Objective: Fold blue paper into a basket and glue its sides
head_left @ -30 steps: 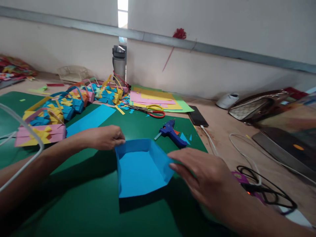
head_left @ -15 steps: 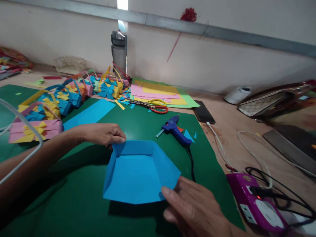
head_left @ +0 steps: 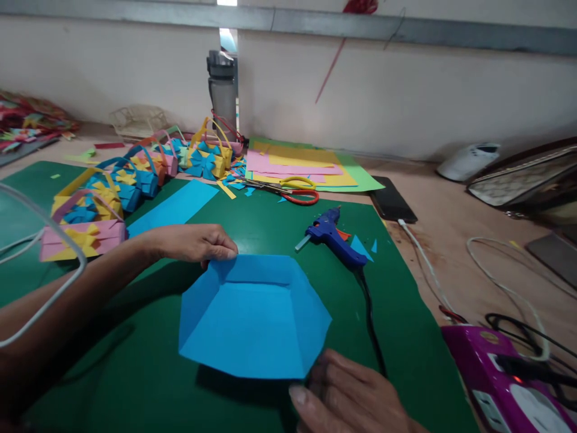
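Observation:
A blue folded paper tray (head_left: 256, 325) is tilted above the green mat, its far side folded up and its near side flat. My left hand (head_left: 207, 243) pinches its far left corner between thumb and fingers. By the near right corner is my right hand (head_left: 347, 394), thumb and fingers apart; the fingertips are very close to the paper, and whether they touch it I cannot tell. Beyond the paper to the right lies a blue glue gun (head_left: 336, 237) with a clear glue stick in its back end.
Several small paper baskets (head_left: 119, 186) with bows stand at the left. Scissors (head_left: 300, 195) lie before stacked coloured sheets (head_left: 311, 165). A blue paper strip (head_left: 175, 207) is behind my left arm. At right are a phone (head_left: 393, 199), a purple power strip (head_left: 500, 373) and cords. A white cable (head_left: 67, 294) crosses at left.
My right hand has slipped down off the paper's right edge, and the paper's side flaps have spread outward. My left hand keeps its pinch. The whole view has shifted slightly.

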A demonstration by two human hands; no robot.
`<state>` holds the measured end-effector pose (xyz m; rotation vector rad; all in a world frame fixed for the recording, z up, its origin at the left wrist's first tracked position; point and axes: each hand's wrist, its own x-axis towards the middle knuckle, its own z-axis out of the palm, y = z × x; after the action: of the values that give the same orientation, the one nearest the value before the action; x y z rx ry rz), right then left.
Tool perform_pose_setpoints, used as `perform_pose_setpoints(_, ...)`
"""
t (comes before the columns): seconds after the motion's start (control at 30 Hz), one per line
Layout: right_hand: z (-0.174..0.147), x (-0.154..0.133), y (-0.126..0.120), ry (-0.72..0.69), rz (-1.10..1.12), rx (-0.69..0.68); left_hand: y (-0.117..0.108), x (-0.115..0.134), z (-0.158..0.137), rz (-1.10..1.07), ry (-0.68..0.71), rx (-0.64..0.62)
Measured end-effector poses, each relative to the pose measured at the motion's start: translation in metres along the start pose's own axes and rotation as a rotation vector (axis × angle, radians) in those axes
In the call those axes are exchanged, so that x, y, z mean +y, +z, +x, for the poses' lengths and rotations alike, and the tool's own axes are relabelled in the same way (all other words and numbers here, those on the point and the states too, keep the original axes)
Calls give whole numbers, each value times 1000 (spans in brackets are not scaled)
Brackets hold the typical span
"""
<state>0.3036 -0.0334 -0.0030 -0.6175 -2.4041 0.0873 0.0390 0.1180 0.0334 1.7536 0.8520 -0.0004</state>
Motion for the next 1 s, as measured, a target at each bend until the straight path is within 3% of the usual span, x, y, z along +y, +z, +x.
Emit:
perform_pose_setpoints(0.03, -1, 2, 3, -42, -2, 81, 0, 0, 0, -4, -4, -4)
perform_pose_setpoints(0.13, -3, 6, 11, -74, -33, 153, 0, 0, 0, 0, 0, -11)
perform_pose_setpoints(0.4, -1, 7, 11, -96, -48, 169, -2, -3, 3, -35, 24, -91)
perform_pose_setpoints(0.7, -10, 8, 18, -57, -76, 251, -3, -9, 7, -62, 48, -65)
perform_pose_setpoints(1.0, -7, 10, 14, -57, -28, 181, -3, -12, 8, -23, 56, -65)
